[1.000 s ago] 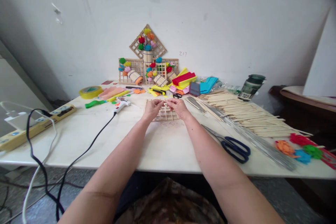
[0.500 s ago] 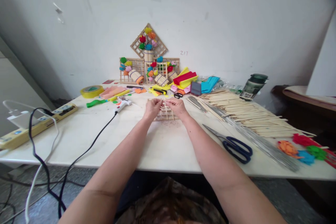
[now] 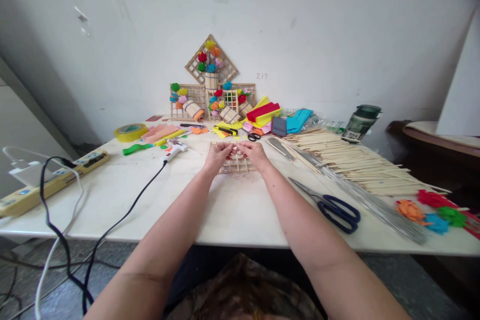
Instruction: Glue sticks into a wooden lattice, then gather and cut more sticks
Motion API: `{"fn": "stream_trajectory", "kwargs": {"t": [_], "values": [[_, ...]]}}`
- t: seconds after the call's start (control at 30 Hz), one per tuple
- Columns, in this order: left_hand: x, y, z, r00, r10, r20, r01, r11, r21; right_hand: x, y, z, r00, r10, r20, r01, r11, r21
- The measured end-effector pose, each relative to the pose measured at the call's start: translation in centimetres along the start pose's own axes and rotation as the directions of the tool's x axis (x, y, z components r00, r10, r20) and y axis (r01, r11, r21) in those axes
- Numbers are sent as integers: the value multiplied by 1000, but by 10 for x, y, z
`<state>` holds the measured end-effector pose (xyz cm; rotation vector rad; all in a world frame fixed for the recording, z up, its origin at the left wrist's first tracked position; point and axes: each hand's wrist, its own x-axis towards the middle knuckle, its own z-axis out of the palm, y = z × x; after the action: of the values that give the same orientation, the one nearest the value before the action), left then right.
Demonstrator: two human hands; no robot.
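Hardly shifted since earlier, left hand (image 3: 218, 156) and right hand (image 3: 254, 154) pinch closed at the stick grid (image 3: 240, 164), likely for precision, contents unclear.

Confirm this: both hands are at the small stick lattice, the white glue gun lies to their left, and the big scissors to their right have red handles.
No: the big scissors have dark blue handles, as the head view shows. The rest stands: the left hand and right hand are at the stick lattice, with the glue gun to their left.
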<state>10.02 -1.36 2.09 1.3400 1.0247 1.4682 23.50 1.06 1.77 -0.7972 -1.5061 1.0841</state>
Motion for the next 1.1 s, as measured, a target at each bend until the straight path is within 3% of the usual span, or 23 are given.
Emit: {"fn": "stream_trajectory", "kwargs": {"t": [0.33, 0.63, 0.9, 1.1], "values": [[-1, 1, -4, 999, -27, -31, 26, 999, -26, -4, -5, 5, 997, -79, -4, 78, 994, -73], [-2, -1, -7, 993, -109, 42, 114, 987, -114, 1, -1, 3, 998, -4, -58, 6, 999, 39], [-3, 1, -7, 975, -179, 130, 206, 951, -232, 4, 5, 4, 980, -188, -67, 177, 973, -151], [-3, 1, -7, 964, -190, 188, 233, 941, -244, 5, 4, 4, 977, -199, -71, 191, 977, -99]]}}
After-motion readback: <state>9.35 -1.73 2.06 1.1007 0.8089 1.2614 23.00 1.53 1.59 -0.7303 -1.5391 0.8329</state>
